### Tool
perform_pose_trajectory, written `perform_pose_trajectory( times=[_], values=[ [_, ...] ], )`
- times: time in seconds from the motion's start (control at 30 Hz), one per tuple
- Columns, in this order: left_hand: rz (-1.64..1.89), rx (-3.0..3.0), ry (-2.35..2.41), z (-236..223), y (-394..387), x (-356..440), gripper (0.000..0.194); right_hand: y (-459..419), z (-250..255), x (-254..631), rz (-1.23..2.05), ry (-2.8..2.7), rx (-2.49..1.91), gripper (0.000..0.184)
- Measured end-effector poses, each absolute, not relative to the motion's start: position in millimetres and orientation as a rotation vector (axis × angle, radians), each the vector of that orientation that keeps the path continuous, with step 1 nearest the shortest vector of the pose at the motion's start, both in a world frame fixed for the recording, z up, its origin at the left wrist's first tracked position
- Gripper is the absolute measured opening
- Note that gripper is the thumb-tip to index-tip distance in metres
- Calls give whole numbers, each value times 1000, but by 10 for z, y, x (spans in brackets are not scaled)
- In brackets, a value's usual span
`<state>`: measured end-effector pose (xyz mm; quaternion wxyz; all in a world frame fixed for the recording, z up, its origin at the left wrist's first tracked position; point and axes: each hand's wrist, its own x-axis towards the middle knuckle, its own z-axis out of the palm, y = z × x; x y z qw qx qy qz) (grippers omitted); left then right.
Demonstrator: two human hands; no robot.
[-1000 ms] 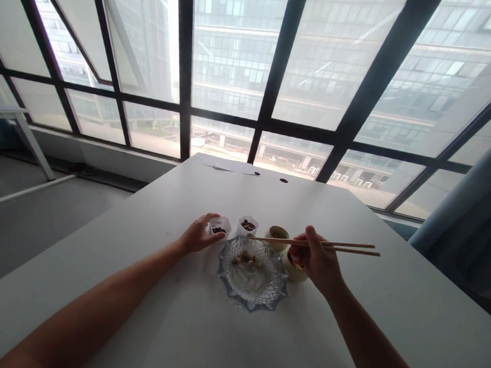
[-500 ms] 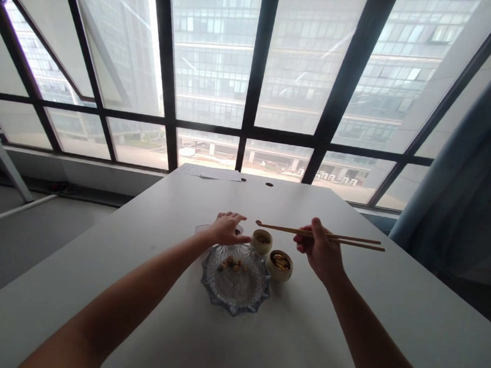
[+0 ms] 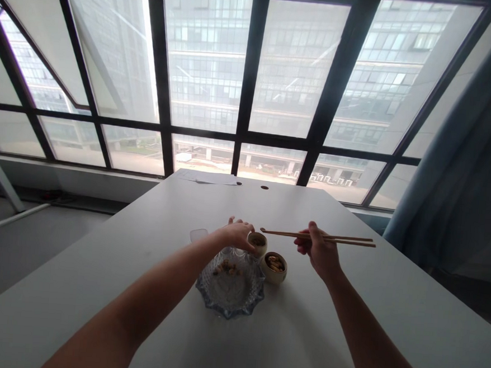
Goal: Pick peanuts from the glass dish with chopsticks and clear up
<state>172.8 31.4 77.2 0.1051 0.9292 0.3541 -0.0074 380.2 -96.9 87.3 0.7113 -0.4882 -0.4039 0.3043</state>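
Observation:
My left hand [image 3: 238, 235] has its fingers and thumb around the left side of a small pale cup [image 3: 261, 249] with some dark contents. In my right hand [image 3: 319, 251] are wooden chopsticks [image 3: 351, 240], held level and pointing left. A small brownish piece [image 3: 262, 230] sits at their tips, just above the cup. Nearer to me stands a second pale cup [image 3: 273, 275] filled with elongated brownish pieces. Left of it is a scalloped glass bowl [image 3: 228, 309], with several small brown pieces lying toward its far side.
Behind my left wrist a clear plastic container [image 3: 199, 235] is partly hidden. Papers [image 3: 212, 178] lie at the far edge of the white table [image 3: 148, 255], near two dark round holes. Windows stand beyond it, and a blue curtain [image 3: 448, 164] hangs at right.
My left hand has moved right, from over the bowl's far edge onto the small cup. The chopsticks stay in my right hand with the piece at their tips. The view has shifted slightly.

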Motion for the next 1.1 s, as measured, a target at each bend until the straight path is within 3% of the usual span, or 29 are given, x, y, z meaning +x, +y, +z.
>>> perform_pose_trajectory(
  times=[0.83,1.1],
  values=[
    [-33,2656,1051,855,182,1713,79,-1095,979,3545,489,-1166,-1214,64],
    [62,2655,1063,843,123,1602,74,-1199,936,3289,883,-1655,-1294,61]
  ],
)
